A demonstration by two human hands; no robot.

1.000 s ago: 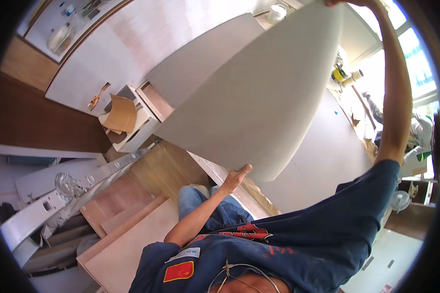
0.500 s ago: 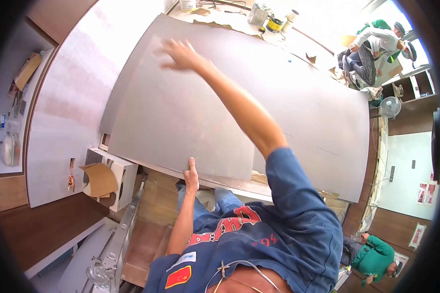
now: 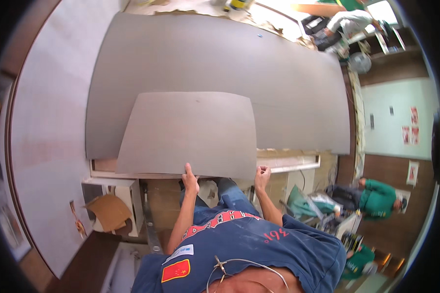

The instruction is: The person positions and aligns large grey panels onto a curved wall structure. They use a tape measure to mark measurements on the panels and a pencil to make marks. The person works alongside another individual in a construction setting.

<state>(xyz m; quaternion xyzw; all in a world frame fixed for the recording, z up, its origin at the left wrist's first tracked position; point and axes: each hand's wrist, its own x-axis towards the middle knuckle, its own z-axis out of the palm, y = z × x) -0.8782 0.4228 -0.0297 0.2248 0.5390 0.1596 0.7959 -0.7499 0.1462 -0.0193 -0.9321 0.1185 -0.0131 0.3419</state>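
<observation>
A smaller grey sheet (image 3: 195, 129) lies on top of a large grey panel (image 3: 298, 97) and reaches past its near edge toward me. My left hand (image 3: 191, 182) grips the near edge of the smaller sheet, thumb flat on top and fingers hidden underneath. At the sheet's near right corner, my right hand (image 3: 262, 177) has its fingers pinched together on the edge. Beneath the large panel, a pale framed support (image 3: 291, 162) shows along the near side.
To the left stand a pale wall panel (image 3: 49, 132) and a white box unit (image 3: 132, 195) with bent brown cardboard (image 3: 110, 212). Co-workers in green (image 3: 379, 199) are at the right, and another person (image 3: 347, 24) sits at the far right near a fan (image 3: 361, 62).
My right arm has come back from its reach across the sheet to the near right corner. The smaller sheet now lies nearer to me, with more of the large panel showing behind it.
</observation>
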